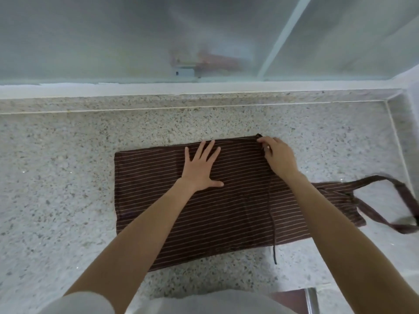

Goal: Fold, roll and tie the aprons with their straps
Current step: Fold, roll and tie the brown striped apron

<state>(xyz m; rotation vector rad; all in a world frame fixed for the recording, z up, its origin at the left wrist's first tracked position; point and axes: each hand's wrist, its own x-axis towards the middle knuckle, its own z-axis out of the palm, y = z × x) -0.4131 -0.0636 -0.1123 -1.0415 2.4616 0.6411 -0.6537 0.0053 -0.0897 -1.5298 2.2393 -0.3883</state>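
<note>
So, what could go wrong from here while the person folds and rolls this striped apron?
1. The thin strap lies across the apron and hangs past its near edge; it may get rolled inside, leaving nothing to tie with.
2. The wide straps sprawl toward the right edge of the counter and could slip off and drag the cloth.
3. The left hand only presses flat, while the right hand pinches the far corner; a pull there may skew the fold.

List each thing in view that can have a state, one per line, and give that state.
Apron: folded flat on the counter, not yet rolled.
Thin strap: loose, lying across the apron.
Wide straps: untied, trailing right.
Left hand: open, pressed flat on apron.
Right hand: pinching the apron's far corner.
</note>
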